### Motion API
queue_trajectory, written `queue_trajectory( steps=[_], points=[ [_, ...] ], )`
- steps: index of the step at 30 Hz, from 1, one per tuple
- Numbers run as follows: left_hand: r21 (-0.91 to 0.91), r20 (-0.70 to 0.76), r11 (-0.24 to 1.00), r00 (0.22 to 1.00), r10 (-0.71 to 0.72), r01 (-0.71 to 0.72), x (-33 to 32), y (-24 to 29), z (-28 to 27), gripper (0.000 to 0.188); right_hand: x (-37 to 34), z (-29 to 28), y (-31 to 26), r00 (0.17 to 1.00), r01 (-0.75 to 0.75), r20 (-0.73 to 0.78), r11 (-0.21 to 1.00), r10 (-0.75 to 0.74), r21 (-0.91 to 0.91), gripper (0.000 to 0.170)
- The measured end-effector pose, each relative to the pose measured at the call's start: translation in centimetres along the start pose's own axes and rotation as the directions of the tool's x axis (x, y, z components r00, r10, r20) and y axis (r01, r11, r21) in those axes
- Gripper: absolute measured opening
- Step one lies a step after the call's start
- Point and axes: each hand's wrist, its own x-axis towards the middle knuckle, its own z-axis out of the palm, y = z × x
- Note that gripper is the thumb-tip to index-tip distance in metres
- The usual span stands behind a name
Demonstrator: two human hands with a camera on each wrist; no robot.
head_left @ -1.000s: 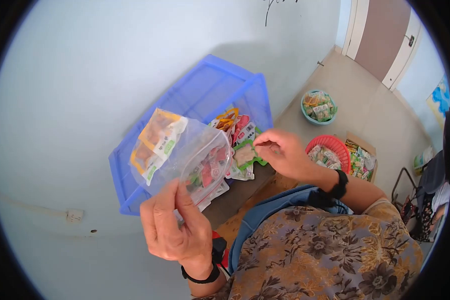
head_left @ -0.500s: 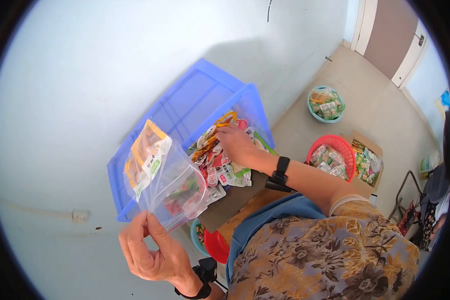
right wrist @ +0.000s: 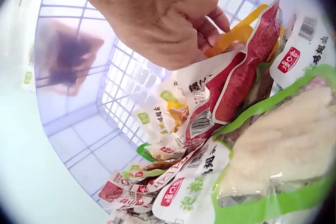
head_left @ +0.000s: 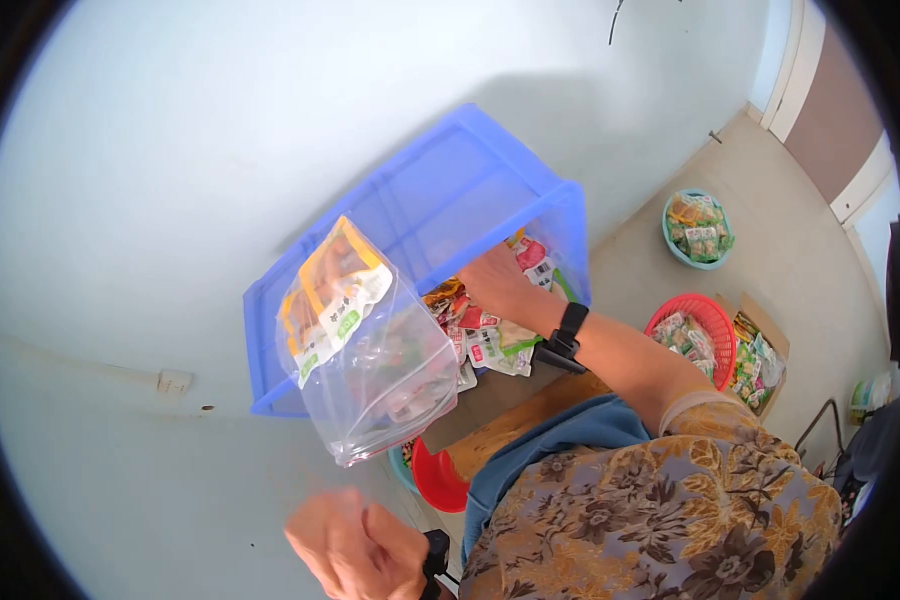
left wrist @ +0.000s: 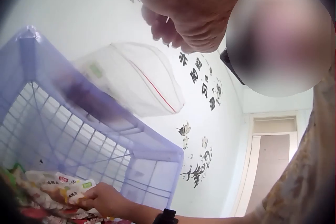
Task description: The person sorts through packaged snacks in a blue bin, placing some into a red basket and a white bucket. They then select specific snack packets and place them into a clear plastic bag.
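My right hand (head_left: 505,285) reaches into the blue plastic crate (head_left: 560,205), among vacuum-packed snack packets (head_left: 500,350). In the right wrist view its curled fingers (right wrist: 212,27) grip a yellow-edged snack packet (right wrist: 239,32), and the fingertips are partly hidden. A clear zip bag (head_left: 390,375) hangs at the crate's wall-side rim with a yellow-edged packet (head_left: 340,285) showing at its top. Below and apart from the bag, my left hand (head_left: 355,545) is blurred, its fingers loosely curled. The left wrist view shows a gap between that hand (left wrist: 186,16) and the bag's red zip edge (left wrist: 155,85).
A red bowl (head_left: 435,480) stands under the crate's near side. To the right are a red basket (head_left: 725,345) of packets, a cardboard box (head_left: 775,345) of packets, and a light-blue basin (head_left: 715,262) farther off. A pale wall (head_left: 170,200) backs the crate.
My right hand has gone from a green-edged packet down into the crate's pile. My left hand, which pinched the zip bag's edge before, has dropped away from it.
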Motion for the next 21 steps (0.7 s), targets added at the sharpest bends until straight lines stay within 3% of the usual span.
queue_trajectory(
  steps=[2,3,4,5,6,7,8,9,10,11,12,14,15,16,18,19,20,21],
  points=[
    [-0.183,0.110,0.977,0.986,0.128,-0.106,-0.8,0.9,-0.8,0.011,0.9,-3.0,-1.0,0.997,-0.068,-0.025,0.993,0.071,0.093,0.005],
    [-0.183,0.111,0.978,0.986,0.126,-0.104,-1.2,1.0,-0.6,0.011,1.1,-4.3,-1.5,0.988,-0.137,-0.045,0.973,0.148,0.183,0.008],
    [-0.277,0.220,0.949,0.952,0.214,-0.150,-1.9,0.9,0.1,0.020,0.9,-5.0,-1.9,0.988,-0.137,-0.044,0.974,0.147,0.181,0.008],
    [-0.377,0.310,0.908,0.899,0.310,-0.183,-2.8,0.8,0.8,0.034,0.6,-5.8,-2.1,0.968,-0.192,-0.076,0.905,0.237,0.379,0.012],
    [-0.382,0.304,0.906,0.901,0.310,-0.183,-3.4,0.9,2.0,0.034,0.1,-6.5,-2.2,0.940,-0.227,-0.089,0.796,0.331,0.561,0.016],
    [-0.385,0.465,0.923,0.867,0.178,0.017,-3.9,1.2,3.5,0.029,-0.7,-7.3,-2.2,0.939,-0.230,-0.089,0.800,0.331,0.555,0.016],
    [-0.353,0.615,0.910,0.786,0.052,0.216,-4.3,1.2,4.7,0.025,-1.6,-8.0,-2.1,0.851,-0.466,0.188,0.542,0.490,0.699,0.018],
    [-0.360,0.614,0.907,0.787,0.054,0.219,-4.8,0.9,5.5,0.025,-2.1,-8.9,-2.2,0.695,-0.659,0.472,0.217,0.542,0.720,0.019],
    [-0.345,0.693,0.814,0.712,-0.115,0.467,-5.2,0.6,6.2,0.033,-2.6,-10.0,-2.6,0.692,-0.662,0.470,0.222,0.548,0.716,0.019],
    [-0.300,0.769,0.666,0.586,-0.254,0.683,-5.6,0.3,6.8,0.042,-2.9,-11.8,-3.2,0.604,-0.667,0.599,-0.078,0.526,0.741,0.021],
    [-0.304,0.777,0.660,0.580,-0.245,0.687,-5.9,0.0,7.5,0.042,-3.5,-12.9,-3.5,0.524,-0.619,0.717,-0.372,0.461,0.692,0.023],
    [-0.369,0.859,0.331,0.455,-0.236,0.868,-6.5,-0.6,8.8,0.057,-5.4,-13.3,-3.7,0.496,-0.650,0.760,-0.401,0.419,0.645,0.022],
    [-0.367,0.905,0.144,0.389,-0.173,0.919,-7.0,-0.8,9.4,0.064,-5.7,-14.3,-4.6,0.500,-0.594,0.758,-0.472,0.418,0.652,0.022],
    [-0.360,0.911,0.134,0.379,-0.163,0.923,-7.0,-0.5,9.8,0.064,-6.1,-15.0,-5.1,0.505,-0.531,0.754,-0.538,0.420,0.655,0.024],
    [-0.415,0.893,0.078,0.422,-0.159,0.907,-6.9,-0.1,10.5,0.064,-7.1,-15.8,-5.5,0.515,-0.512,0.741,-0.538,0.432,0.669,0.024],
    [-0.378,0.920,-0.085,0.364,-0.148,0.922,-7.0,0.0,10.6,0.062,-7.3,-16.2,-5.7,0.541,-0.487,0.721,-0.537,0.433,0.688,0.025],
    [-0.381,0.920,-0.090,0.368,-0.135,0.920,-7.1,0.0,10.6,0.062,-7.6,-16.5,-6.0,0.540,-0.486,0.715,-0.529,0.445,0.696,0.025],
    [-0.334,0.942,-0.216,0.314,-0.119,0.918,-7.2,0.2,10.6,0.056,-8.0,-16.9,-6.4,0.559,-0.492,0.699,-0.499,0.447,0.713,0.025]
  ],
)
